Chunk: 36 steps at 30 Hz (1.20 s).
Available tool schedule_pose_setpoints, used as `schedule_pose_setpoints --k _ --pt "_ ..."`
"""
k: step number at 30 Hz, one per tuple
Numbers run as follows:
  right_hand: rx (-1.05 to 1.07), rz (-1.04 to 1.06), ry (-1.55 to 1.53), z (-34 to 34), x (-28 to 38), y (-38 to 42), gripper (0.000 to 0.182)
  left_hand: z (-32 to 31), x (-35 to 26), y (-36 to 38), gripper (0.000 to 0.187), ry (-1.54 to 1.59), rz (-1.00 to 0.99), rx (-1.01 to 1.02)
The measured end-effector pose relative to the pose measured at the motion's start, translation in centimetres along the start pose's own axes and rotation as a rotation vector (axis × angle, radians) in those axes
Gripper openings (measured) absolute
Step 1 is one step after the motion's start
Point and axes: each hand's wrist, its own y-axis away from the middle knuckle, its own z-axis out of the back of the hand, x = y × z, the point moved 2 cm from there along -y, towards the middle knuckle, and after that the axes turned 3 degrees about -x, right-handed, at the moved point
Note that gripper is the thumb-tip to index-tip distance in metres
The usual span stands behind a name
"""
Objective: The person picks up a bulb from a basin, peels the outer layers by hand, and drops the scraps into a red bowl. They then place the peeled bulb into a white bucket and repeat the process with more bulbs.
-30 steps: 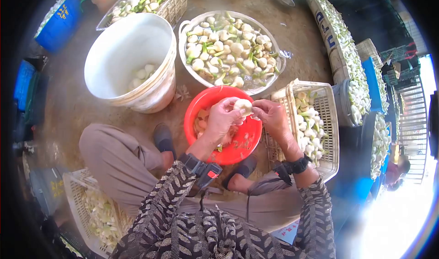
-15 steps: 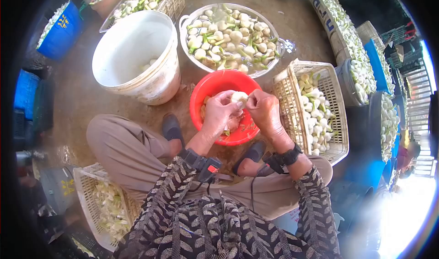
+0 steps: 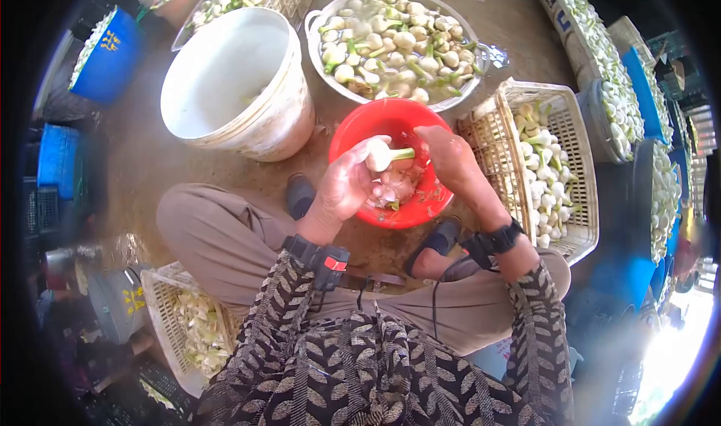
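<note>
A white garlic bulb [image 3: 379, 155] with a short green stem rests in my left hand [image 3: 344, 184], its fingers curled around the bulb's left side, above the red basin [image 3: 347, 129]. My right hand [image 3: 449, 158] is over the basin's right side, apart from the bulb; its fingers are bent together, and whatever they may hold is too small to tell. Pinkish peelings [image 3: 396, 185] lie inside the basin. Just beyond stands a wide metal basin [image 3: 314, 50] of bulbs in water. To the right is a cream plastic crate [image 3: 586, 200] with peeled bulbs.
A large white bucket [image 3: 289, 114] stands left of the red basin. Another crate [image 3: 161, 317] with peelings is by my left leg. Blue tubs [image 3: 113, 58] and a long row of bulb-filled containers [image 3: 593, 58] line the sides. My shoes [image 3: 300, 194] flank the red basin.
My hands have moved apart. The bulb now lies in my left hand with its green stem showing, and my right hand has let go of it. The view has shifted slightly.
</note>
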Motion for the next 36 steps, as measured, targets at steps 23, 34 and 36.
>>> schedule_pose_setpoints --k 23,34,36 --pt "0.101 -0.433 -0.331 0.2 0.5 0.9 0.010 -1.0 1.4 -2.5 0.053 -0.942 0.035 -0.188" --pt "-0.088 -0.565 -0.842 -1.3 -2.6 1.7 0.017 -1.2 1.4 -2.5 0.051 -0.231 0.080 0.035" --pt "-0.267 -0.622 -0.824 -0.3 -3.3 1.4 0.016 0.1 1.2 -2.4 0.053 -0.330 0.061 0.039"
